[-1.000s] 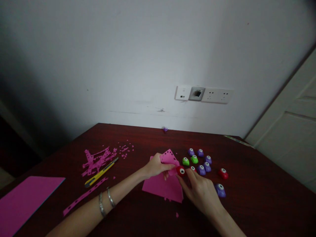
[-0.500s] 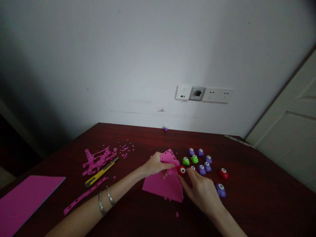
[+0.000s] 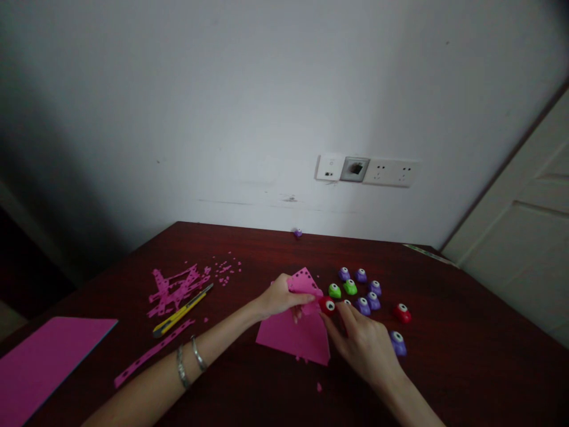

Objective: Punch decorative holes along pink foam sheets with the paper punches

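My left hand (image 3: 287, 298) pinches a pink paper sheet (image 3: 306, 281) with small punched holes along its upper edges. A larger pink piece (image 3: 293, 339) lies flat on the table beneath; I cannot tell if the two are joined. My right hand (image 3: 362, 341) grips a red craft punch (image 3: 328, 305) with a white, black-centred top, its front at the held sheet's right edge. Close by stand two green punches (image 3: 335, 290) and several purple punches (image 3: 363, 305). Another red punch (image 3: 402, 313) and a larger purple punch (image 3: 398, 343) sit to the right of my right hand.
A yellow utility knife (image 3: 182, 311) lies left, beside pink paper scraps (image 3: 171, 290), tiny cut-outs (image 3: 223, 273) and a punched strip (image 3: 153, 356). A pink sheet stack (image 3: 53, 362) is at the left edge. One small purple punch (image 3: 298, 233) stands by the wall, below sockets (image 3: 391, 172).
The red punch in my right hand has tilted and shifted up very slightly. My left hand and the sheet have barely moved.
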`<state>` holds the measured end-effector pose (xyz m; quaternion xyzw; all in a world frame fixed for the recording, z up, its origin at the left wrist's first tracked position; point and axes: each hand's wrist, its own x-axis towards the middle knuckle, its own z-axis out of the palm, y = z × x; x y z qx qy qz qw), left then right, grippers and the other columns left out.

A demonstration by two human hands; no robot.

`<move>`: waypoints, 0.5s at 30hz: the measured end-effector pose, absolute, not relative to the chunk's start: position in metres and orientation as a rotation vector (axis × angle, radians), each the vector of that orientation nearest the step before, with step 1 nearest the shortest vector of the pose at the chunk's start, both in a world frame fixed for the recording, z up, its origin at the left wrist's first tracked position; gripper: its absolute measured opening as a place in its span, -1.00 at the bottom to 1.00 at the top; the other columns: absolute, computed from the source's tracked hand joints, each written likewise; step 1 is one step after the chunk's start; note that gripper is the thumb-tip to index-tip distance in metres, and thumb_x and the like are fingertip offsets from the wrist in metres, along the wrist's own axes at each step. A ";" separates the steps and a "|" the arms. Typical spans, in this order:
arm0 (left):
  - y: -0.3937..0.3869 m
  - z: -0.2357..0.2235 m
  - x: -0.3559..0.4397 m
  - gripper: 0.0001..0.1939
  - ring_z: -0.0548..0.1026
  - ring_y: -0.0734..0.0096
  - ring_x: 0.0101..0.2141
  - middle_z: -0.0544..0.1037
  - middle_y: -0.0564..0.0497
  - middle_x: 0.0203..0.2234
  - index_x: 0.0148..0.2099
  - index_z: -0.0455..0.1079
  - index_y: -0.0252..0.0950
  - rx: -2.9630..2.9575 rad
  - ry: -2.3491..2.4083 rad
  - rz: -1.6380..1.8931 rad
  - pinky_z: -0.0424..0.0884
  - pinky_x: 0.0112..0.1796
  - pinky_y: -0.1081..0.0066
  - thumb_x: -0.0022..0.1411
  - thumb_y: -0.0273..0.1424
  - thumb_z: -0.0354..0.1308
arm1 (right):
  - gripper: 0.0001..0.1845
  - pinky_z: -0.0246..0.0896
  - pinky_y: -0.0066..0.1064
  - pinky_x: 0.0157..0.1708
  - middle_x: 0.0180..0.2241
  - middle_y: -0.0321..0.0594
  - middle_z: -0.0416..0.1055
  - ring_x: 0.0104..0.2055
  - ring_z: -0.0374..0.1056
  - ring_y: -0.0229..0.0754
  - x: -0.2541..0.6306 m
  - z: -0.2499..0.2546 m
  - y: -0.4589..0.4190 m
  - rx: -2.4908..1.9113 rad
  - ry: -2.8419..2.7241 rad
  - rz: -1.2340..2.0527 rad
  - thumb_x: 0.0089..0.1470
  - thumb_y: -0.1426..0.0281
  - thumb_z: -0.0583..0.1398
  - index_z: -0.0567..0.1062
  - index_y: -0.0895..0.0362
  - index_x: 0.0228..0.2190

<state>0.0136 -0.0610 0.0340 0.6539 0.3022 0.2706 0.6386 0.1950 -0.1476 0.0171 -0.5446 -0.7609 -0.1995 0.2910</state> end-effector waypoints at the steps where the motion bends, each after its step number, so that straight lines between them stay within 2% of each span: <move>1: -0.061 0.034 0.014 -0.61 0.37 0.57 -0.71 0.42 0.07 -0.72 -0.51 0.36 -0.44 1.490 0.686 0.617 0.37 -0.64 0.51 -0.07 -0.15 0.26 | -0.66 -0.14 -0.47 -0.71 -0.61 -0.30 0.34 -0.66 0.29 -0.27 0.195 0.017 -0.148 -1.456 -2.028 -0.531 0.16 0.19 -0.01 0.36 0.16 -0.46; 12: -0.051 0.037 0.006 -0.69 0.39 0.53 -0.72 0.42 0.06 -0.73 -0.52 0.35 -0.41 1.480 0.726 0.722 0.37 -0.66 0.50 -0.03 -0.23 0.26 | -0.71 -0.11 -0.45 -0.68 -0.58 -0.27 0.35 -0.62 0.32 -0.21 0.205 0.017 -0.145 -1.445 -2.052 -0.518 0.15 0.21 0.02 0.33 0.14 -0.47; 15: -0.044 0.038 -0.001 -0.70 0.39 0.54 -0.71 0.43 0.06 -0.72 -0.50 0.37 -0.41 1.512 0.758 0.690 0.38 -0.64 0.50 -0.02 -0.24 0.25 | -0.72 -0.06 -0.45 -0.65 -0.58 -0.29 0.36 -0.62 0.31 -0.22 0.208 0.020 -0.144 -1.540 -2.007 -0.335 0.14 0.19 0.02 0.32 0.13 -0.46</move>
